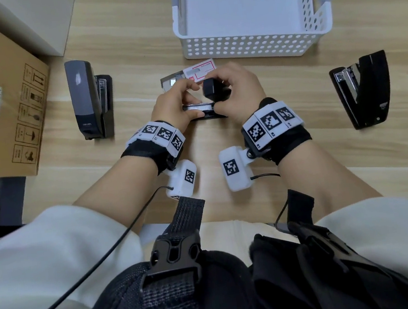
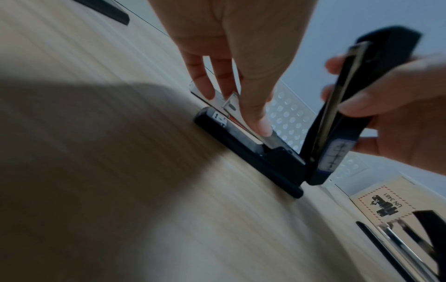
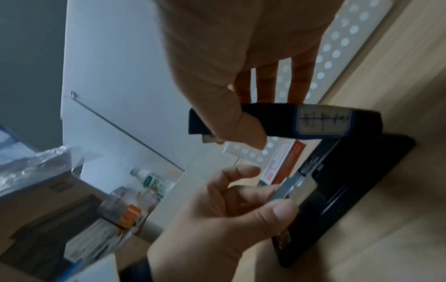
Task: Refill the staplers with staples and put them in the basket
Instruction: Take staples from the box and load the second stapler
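In the head view the stapler [image 1: 206, 108] being worked on is largely hidden beneath both hands, and the staple box [image 1: 200, 72] is partly covered behind them. The opened lid, swung upright from the base lying on the surface [image 1: 300, 158], is shown plainly only in the left wrist view. The lid is gripped by the right hand [image 1: 237, 92], thumb on one side and fingers on the other. A strip of staples [image 2: 233, 104], blurred, is pinched in the left hand [image 1: 175, 101] just over the magazine. The basket [image 1: 249, 45] is seen beyond; two other staplers lie at either side.
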`<state>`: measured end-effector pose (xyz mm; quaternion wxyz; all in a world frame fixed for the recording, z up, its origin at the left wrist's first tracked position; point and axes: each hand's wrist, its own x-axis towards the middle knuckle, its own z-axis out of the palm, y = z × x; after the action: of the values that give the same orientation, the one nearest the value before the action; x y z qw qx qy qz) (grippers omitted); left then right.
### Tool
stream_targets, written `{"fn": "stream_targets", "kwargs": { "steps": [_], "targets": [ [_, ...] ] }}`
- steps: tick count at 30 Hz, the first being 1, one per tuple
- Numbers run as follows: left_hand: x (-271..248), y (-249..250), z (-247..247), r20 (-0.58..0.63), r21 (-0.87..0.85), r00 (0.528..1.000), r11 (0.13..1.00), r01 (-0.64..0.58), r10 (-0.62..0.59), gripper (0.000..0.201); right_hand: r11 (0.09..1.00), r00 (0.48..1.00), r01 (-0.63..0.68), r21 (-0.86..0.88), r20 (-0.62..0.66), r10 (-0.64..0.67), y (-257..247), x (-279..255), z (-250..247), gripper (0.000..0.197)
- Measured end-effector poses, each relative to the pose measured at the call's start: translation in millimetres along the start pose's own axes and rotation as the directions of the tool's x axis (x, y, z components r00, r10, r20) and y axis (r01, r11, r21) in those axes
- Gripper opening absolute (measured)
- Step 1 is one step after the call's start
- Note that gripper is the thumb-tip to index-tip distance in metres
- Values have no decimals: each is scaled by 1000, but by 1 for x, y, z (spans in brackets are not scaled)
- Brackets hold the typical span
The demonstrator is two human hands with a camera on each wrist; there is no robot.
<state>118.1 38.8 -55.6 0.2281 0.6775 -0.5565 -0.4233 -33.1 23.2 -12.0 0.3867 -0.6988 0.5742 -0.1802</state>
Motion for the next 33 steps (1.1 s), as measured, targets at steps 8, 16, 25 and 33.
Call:
{"fn": "stream_targets", "kwargs": {
  "steps": [8,16,25,33],
  "targets": [
    [-4,2,-4,-13,-45,1000,999,4,-5,48,975,986,-10,-222,162,47,-10,11,18,45],
    [-7,-9,-23,51,-16,998,999,31,-30,55,973,958,-84,-215,250,138,-1,16,22,44],
    [-13,-30,-96,47,368,966,894,-255,256,66,986,905,-137,-94,394,163,-22,27,57,49],
    [-23,-55,-134,-321,259,947,960,104,-16,97,931,921,-315,183,297,253,-60,50,116,51]
  ]
}}
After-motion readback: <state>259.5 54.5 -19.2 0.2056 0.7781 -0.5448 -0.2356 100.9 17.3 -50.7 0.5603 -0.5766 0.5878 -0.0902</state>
